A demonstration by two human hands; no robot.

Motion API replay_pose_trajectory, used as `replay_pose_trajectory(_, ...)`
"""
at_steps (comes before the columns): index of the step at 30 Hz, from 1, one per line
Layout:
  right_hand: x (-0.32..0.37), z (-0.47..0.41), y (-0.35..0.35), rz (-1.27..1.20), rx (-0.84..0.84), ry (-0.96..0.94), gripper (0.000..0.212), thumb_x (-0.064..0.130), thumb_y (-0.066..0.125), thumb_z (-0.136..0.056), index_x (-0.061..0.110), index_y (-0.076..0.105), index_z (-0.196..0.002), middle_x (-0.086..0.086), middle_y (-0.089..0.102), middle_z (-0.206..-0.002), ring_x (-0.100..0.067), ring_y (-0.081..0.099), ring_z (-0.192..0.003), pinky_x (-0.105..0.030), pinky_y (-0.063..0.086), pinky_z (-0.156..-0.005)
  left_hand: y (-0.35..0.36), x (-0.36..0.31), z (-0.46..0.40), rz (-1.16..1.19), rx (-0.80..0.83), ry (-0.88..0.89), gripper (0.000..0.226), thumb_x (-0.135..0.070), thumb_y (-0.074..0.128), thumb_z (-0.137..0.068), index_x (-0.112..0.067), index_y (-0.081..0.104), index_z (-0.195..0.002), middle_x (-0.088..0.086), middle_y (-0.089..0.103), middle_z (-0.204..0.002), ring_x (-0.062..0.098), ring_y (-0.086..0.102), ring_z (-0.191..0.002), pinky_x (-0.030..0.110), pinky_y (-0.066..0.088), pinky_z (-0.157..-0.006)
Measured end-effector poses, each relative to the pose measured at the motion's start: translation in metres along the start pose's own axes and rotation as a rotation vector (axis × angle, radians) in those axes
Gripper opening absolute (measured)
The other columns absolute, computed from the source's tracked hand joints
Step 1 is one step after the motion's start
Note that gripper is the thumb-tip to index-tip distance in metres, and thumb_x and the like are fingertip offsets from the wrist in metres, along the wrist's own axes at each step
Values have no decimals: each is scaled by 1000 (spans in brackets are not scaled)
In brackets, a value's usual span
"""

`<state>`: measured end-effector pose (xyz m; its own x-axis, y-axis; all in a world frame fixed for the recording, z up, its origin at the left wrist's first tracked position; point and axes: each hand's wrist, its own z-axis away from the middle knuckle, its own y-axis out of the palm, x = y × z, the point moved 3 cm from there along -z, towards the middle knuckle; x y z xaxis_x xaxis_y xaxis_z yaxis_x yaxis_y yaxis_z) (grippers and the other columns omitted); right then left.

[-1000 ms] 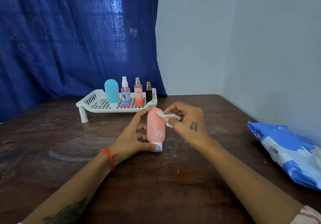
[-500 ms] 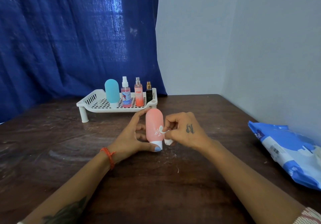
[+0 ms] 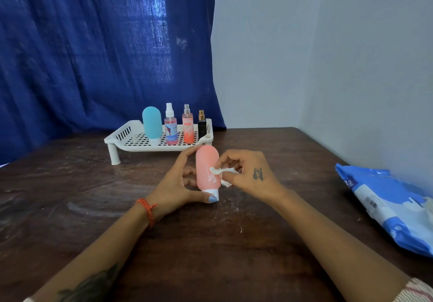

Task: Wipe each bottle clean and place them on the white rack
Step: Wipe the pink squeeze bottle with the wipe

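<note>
Four bottles stand upright on the white rack [image 3: 121,135], grouped toward its right end: a blue bottle [image 3: 152,123], a pink spray bottle [image 3: 170,127], an orange spray bottle [image 3: 188,126] and a small black bottle [image 3: 201,125]. The left part of the rack floor is bare, which appears to be the free slot for one more item.

The pink bottle [image 3: 206,168] is the one being cleaned. It is held cap-down just above or on the table [image 3: 70,196], near the front of the rack; contact with the table cannot be confirmed. The left hand [image 3: 173,184] is closed around it, thumb at the white cap and fingers behind the body. This grip steadies the bottle and leaves its right side exposed for wiping.

The right hand [image 3: 248,173] pinches a small white wipe [image 3: 222,173] between fingertips and presses it against the right side of the bottle at mid-height. The wipe is crumpled, so only a small patch touches at once.

Clearance: the path from the bottle to the rack is short and unobstructed, but the rack's raised front rim must be cleared, and the standing bottles could be knocked over. The wipe pack [image 3: 386,208] lies well apart at the right table edge, beside the wall.
</note>
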<state>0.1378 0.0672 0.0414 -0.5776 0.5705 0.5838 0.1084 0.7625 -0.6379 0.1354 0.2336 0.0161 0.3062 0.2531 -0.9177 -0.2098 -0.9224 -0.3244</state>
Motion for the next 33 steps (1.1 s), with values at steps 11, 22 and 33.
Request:
replay_pose_trajectory(11, 1, 1, 0, 92, -110, -12, 14, 12, 69, -78, 17, 75, -89, 3, 71, -89, -1, 57, -74, -11, 46, -68, -1, 2, -1, -37, -6, -12, 102, -10, 86, -56, -57, 24, -123, 5, 57, -117, 18, 67, -94, 21, 55, -72)
replay_pose_trajectory(22, 2, 1, 2, 76, 20, -125, 13, 7, 72, -70, 14, 77, -80, 11, 63, -79, 3, 54, -72, -13, 44, -67, -1, 2, 0, -35, 0, 8, 103, -7, 85, -58, -53, 25, -128, 4, 58, -116, 16, 68, -94, 25, 56, -74)
replay_pose_trajectory(33, 6, 3, 9, 79, -57, -215, 18, 10, 74, -74, 17, 76, -90, 0, 68, -90, -4, 57, -80, -16, 47, -70, -1, 1, 1, 9, 8, 5, 101, -2, 83, -60, -51, 27, -127, 5, 61, -114, 14, 68, -93, 24, 56, -74)
